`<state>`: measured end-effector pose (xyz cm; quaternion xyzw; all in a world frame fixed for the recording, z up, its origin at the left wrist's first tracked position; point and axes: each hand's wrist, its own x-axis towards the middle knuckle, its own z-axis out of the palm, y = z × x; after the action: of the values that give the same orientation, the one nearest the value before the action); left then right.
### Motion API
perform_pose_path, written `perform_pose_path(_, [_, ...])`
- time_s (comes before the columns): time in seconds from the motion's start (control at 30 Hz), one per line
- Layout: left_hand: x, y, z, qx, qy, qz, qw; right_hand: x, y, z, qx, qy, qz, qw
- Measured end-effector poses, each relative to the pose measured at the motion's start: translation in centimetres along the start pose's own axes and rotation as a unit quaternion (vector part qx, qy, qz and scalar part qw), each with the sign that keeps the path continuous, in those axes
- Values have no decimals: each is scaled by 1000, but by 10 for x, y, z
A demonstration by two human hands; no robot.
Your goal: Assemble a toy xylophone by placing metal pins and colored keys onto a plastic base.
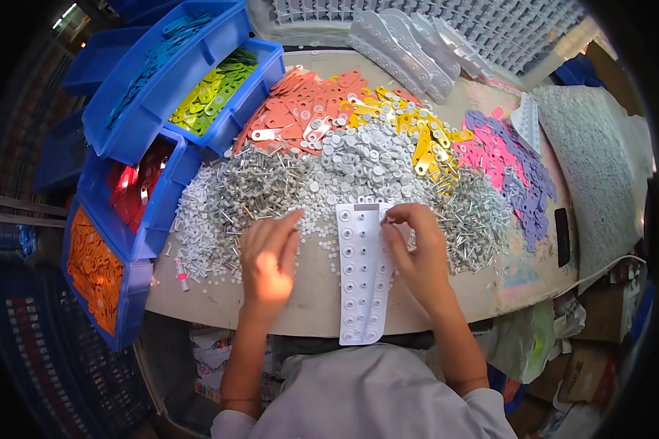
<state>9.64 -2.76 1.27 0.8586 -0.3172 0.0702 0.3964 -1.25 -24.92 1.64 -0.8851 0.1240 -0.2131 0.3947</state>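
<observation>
A long white plastic piece with rows of round studs [360,282] lies in front of me, its near end reaching past the table edge. At its upper right corner, my right hand [421,252] has thumb and index fingertip close together in a pinch. Whatever they hold is too small to name. My left hand [269,256] is over the near side of the left heap of metal pins [260,179], fingers stretched out and thumb a little apart. I see nothing in it. Small white round caps [370,157] are heaped beyond the white piece.
Blue bins [135,256] with coloured tabs line the left. Salmon [300,106], yellow [403,113], pink [483,154] and purple tabs [531,186] lie across the back and right. More pins [468,219] lie right. White studded pieces [403,55] stack at the back; a dark phone-like slab [561,236] lies right.
</observation>
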Motion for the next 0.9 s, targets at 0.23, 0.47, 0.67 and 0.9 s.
perform_pose_path(0.23, [13,30,27,-87,-27,11,996,21,4,27,-41,-23,13,999])
perform_pose_path(0.47, [18,23,53,-69,-42,28,996,18,9,27,-171,-67,-86,979])
perform_pose_path(0.67, [18,21,63,-51,-35,32,998,9,6,-9,-223,64,-62,971])
perform_pose_path(0.9, [15,22,75,-46,-36,37,998,-10,58,-59,-369,62,69,925])
